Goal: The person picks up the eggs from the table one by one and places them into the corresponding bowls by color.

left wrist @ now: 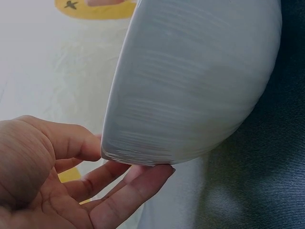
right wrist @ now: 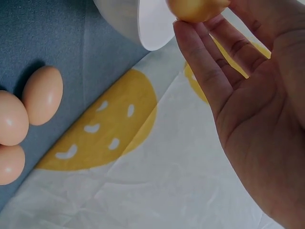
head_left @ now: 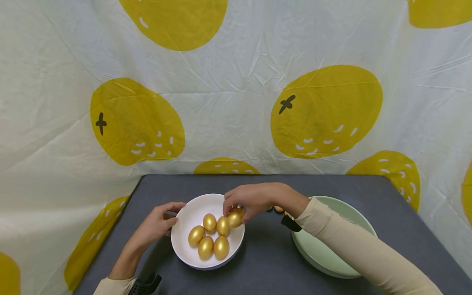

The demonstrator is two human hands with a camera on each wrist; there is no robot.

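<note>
A white bowl [head_left: 180, 250] stands on the dark table with several golden eggs [head_left: 205, 247] inside. My left hand [head_left: 159, 223] holds the bowl by its left rim. In the left wrist view the thumb [left wrist: 78, 143] is at the edge and the fingers [left wrist: 131, 195] are against the ribbed outer wall. Over the bowl's right side, my right hand [head_left: 250, 200] pinches one golden egg [head_left: 234, 218] between thumb and fingertips. The same egg [right wrist: 195, 8] shows at the top of the right wrist view, partly cut off by the frame.
A larger pale green bowl [head_left: 321, 250] stands to the right, partly hidden under my right forearm. Behind that wrist lie several brown eggs [right wrist: 43, 95] on the table [head_left: 265, 258]. A white cloth with yellow fruit prints [head_left: 236, 123] hangs behind the table's far edge.
</note>
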